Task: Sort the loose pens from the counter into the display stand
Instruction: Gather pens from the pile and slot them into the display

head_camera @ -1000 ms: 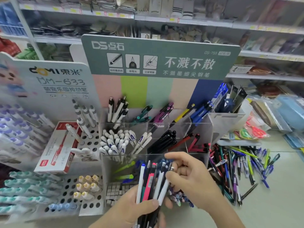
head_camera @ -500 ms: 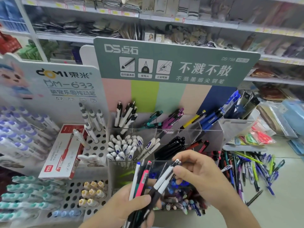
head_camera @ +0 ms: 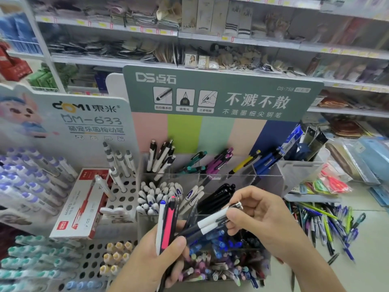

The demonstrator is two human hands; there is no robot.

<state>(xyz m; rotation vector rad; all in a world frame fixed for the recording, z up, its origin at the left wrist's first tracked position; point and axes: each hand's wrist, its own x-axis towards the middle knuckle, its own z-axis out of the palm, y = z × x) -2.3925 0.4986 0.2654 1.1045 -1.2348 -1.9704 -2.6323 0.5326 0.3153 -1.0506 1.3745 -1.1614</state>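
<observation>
Pens [head_camera: 212,223] slant — tips lower-left.

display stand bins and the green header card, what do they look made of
Bins: likely clear acrylic, glossy; the pens show through the walls and the edges catch light.

Header card: looks like printed cardboard or thin plastic board, matte; flat, with printed icons and text and no glare. Which one cannot be told.

A heap of loose pens [head_camera: 325,225] lay scattered on the counter [head_camera: 362,268], just right of the clear display stand [head_camera: 227,178]. The stand's compartments held upright pens sorted by colour. A bundle of pens [head_camera: 168,222] stood fanned before it.
</observation>
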